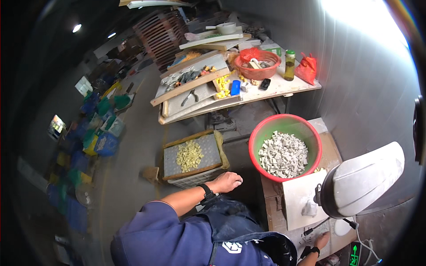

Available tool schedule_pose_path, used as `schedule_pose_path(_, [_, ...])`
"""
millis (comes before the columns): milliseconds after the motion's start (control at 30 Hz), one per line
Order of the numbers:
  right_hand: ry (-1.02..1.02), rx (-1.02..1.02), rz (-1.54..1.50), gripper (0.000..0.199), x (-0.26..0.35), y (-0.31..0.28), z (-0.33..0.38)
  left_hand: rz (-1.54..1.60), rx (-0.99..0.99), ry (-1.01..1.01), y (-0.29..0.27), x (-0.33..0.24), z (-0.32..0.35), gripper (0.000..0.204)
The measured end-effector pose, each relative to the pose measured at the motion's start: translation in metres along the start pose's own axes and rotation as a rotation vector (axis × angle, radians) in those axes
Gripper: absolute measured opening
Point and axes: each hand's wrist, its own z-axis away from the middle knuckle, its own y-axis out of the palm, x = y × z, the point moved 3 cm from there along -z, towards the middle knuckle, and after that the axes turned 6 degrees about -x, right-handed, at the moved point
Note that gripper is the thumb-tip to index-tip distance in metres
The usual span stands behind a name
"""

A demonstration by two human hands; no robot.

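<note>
My left hand (226, 181) is closed, its fingers curled in. It hovers between a tray (169, 164) and a basin. If it holds anything, that is too small to make out. Pale yellow small pieces (189, 156) lie heaped on the wood-edged tray. The green basin (285, 117) with a red rim holds a heap of small whitish pieces (284, 154). My right hand (322, 240) rests low over the cardboard-covered bench (339, 241), near a round white disc (342, 227); its fingers are too indistinct to read.
A large grey-white lamp-like head (369, 177) stands over the bench beside a pale board (295, 199). Across from me, a table (297, 88) bears wooden trays, pliers (190, 97), a red basin (266, 73) and a bottle (289, 66). Several bins (106, 144) line the left.
</note>
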Motion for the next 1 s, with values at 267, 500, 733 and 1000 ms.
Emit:
schedule_pose_path(267, [0.466,-0.179,-0.487,0.014,0.029,-0.102,0.132,0.245,0.045,0.292,-0.005,-0.062,-0.043,0.017])
schedule_pose_path(500, [0.717,-0.336,-0.776,0.010,0.283,-0.205,0.184,0.427,0.283,0.326,-0.022,-0.121,-0.091,0.012])
schedule_pose_path(733, [0.620,-0.329,-1.014,0.012,0.395,-0.213,0.164,0.595,0.651,0.610,-0.004,-0.184,-0.106,0.017])
schedule_pose_path(1000, [0.307,-0.182,-0.823,0.015,0.448,-0.179,0.133,0.671,0.832,0.723,0.015,-0.203,-0.097,0.032])
